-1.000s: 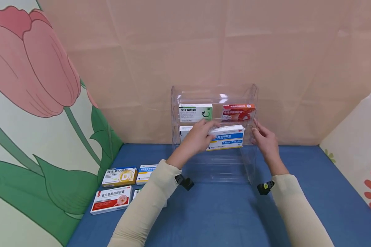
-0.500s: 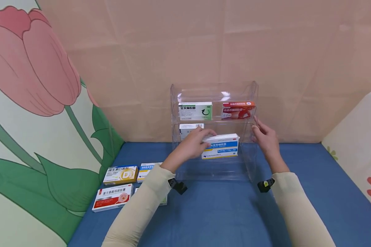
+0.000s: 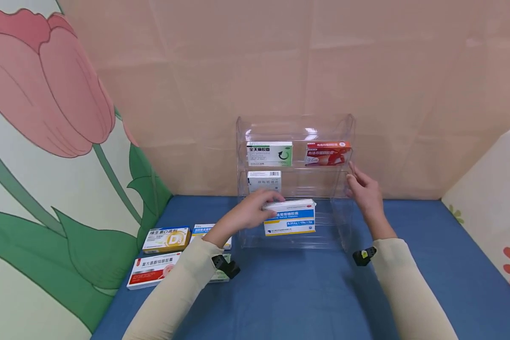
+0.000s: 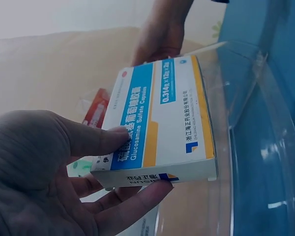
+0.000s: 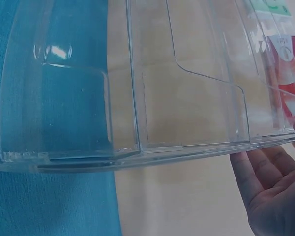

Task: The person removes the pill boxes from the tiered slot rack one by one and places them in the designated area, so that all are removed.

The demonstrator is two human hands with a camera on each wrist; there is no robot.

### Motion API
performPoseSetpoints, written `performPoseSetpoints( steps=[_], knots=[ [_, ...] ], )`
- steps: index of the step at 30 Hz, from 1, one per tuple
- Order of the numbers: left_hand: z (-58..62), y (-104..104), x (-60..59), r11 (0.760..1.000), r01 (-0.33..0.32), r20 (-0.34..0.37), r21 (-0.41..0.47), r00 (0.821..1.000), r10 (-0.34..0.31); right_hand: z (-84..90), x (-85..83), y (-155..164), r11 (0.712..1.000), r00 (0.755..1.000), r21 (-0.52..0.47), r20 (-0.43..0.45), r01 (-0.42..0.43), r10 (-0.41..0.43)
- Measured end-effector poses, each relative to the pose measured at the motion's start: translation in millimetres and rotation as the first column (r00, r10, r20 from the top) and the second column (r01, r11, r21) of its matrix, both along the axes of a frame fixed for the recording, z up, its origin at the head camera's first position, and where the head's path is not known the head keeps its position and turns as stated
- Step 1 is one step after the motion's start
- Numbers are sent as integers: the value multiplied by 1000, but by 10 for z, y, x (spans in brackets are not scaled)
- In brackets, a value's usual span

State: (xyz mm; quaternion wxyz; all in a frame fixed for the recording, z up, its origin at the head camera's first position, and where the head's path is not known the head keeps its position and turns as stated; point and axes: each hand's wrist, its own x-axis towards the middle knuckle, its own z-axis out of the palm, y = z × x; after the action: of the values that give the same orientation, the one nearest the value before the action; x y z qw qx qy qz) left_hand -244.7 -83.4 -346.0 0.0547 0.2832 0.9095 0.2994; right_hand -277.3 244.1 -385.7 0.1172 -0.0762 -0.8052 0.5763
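Your left hand [image 3: 251, 209] had the blue, white and yellow glucosamine box [image 3: 290, 222] pinched at its left end. The left wrist view showed your thumb [image 4: 96, 140] laid flat across the printed front, over the blue band, while your fingers [image 4: 132, 211] spread behind and along the end face, parted only by the thickness of the carton. You held the box in front of the lower part of the clear rack [image 3: 297, 126], front face toward you and slightly tilted; whether it touched the plastic could not be told.

Your right hand [image 3: 365, 193] gripped the rack's right side wall, at about the level of the shelf below the red box [image 3: 328, 154]. From the right wrist, your fingers lay against the outside of that wall, and only a bit of your thumb showed at the picture's edge.

The red box shared the upper shelf with a green-and-white box [image 3: 263, 155], a gap between them. A white box [image 3: 263, 180] stood on the shelf below, just behind your left hand. On the blue table [image 3: 289, 302], four more cartons lay to your left, two of them partly hidden by your left arm.
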Motion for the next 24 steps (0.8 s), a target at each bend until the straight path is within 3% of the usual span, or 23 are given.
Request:
performPoseSetpoints(
  steps=[14, 24],
  knots=[
    [-253, -236, 150, 999, 54, 164, 9, 985, -55, -6, 19, 45, 999, 1000, 23, 1, 25, -25],
    [-415, -426, 253, 997, 21, 348, 76, 936, -46, -25, -4, -4, 999, 999, 33, -29, 19, -18]
  ],
)
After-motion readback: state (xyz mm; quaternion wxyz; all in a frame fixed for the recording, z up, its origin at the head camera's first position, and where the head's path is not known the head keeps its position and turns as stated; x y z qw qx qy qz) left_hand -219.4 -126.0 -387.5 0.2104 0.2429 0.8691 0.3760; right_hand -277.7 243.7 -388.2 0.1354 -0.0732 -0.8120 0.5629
